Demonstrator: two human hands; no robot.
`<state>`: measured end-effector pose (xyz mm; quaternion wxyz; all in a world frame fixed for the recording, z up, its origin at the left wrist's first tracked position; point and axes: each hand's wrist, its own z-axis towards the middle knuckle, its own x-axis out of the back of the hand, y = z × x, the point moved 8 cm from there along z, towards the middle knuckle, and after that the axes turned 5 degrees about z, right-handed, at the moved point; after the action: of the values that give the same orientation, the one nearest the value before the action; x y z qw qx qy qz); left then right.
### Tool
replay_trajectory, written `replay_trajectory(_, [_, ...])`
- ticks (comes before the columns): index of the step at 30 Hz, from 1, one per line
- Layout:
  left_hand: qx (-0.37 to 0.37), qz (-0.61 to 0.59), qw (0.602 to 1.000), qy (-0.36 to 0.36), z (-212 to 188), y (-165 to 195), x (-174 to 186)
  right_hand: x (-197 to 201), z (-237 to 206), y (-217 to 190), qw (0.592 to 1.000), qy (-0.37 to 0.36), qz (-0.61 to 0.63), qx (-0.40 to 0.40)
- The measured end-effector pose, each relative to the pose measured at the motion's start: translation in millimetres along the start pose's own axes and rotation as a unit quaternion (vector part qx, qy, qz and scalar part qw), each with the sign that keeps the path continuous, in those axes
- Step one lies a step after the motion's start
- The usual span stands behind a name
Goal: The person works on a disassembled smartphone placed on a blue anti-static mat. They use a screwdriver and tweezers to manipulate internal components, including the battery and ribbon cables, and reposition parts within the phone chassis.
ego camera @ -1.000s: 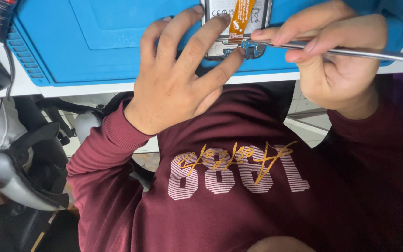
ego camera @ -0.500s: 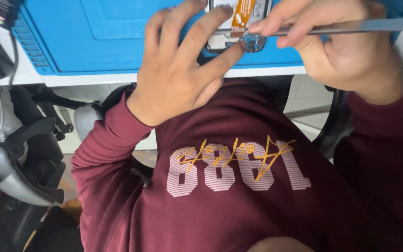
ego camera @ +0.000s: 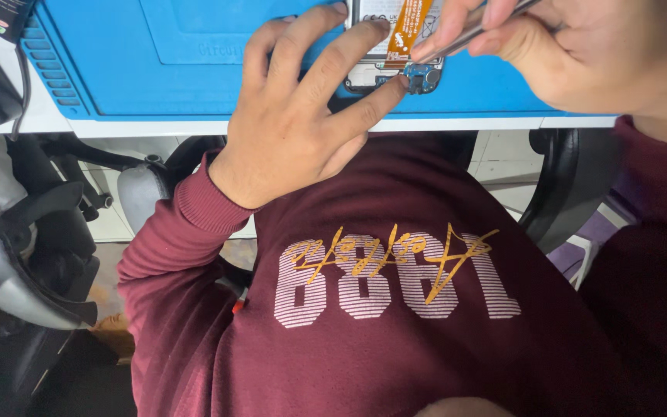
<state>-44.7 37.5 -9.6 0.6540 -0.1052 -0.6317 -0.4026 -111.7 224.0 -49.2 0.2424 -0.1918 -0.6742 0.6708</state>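
At the top centre of the frame, the left hand (ego camera: 299, 116) spreads its fingers to pin an opened phone with an orange flex ribbon (ego camera: 395, 42) on the blue silicone work mat (ego camera: 156, 54). Upper right, the right hand (ego camera: 580, 50) pinches a thin metal tool (ego camera: 476, 27) whose tip touches the phone.

The person wears a maroon sweatshirt (ego camera: 426, 340) that fills the lower middle and right of the frame; across the chest, at lower centre, runs a row of large white striped numerals (ego camera: 395, 282), upside down from this view, overlaid with a thin orange scrawl (ego camera: 395, 251). The left sleeve (ego camera: 171, 255) ends in a ribbed cuff (ego camera: 210, 202) at centre left; the right sleeve (ego camera: 658, 216) runs down the right edge; both hands are bare.
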Motion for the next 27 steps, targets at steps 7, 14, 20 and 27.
replay_trajectory(7, [-0.004, -0.004, 1.0, 0.006, 3, 0, 1, 0, 7, 5, 0.999, -0.006, 0.03, -0.015])
replay_trajectory(14, [-0.006, -0.047, 0.998, 0.04, -3, -4, 9, 2, 14, 0, 0.999, -0.031, 0.039, 0.0])
replay_trajectory(20, [0.0, -0.011, 1.0, 0.029, -2, -3, 2, 2, 21, 7, 0.996, -0.054, 0.067, 0.022])
replay_trajectory(27, [0.002, 0.004, 1.0, -0.001, 0, -2, -2, 0, 28, 8, 0.992, -0.066, 0.109, 0.026])
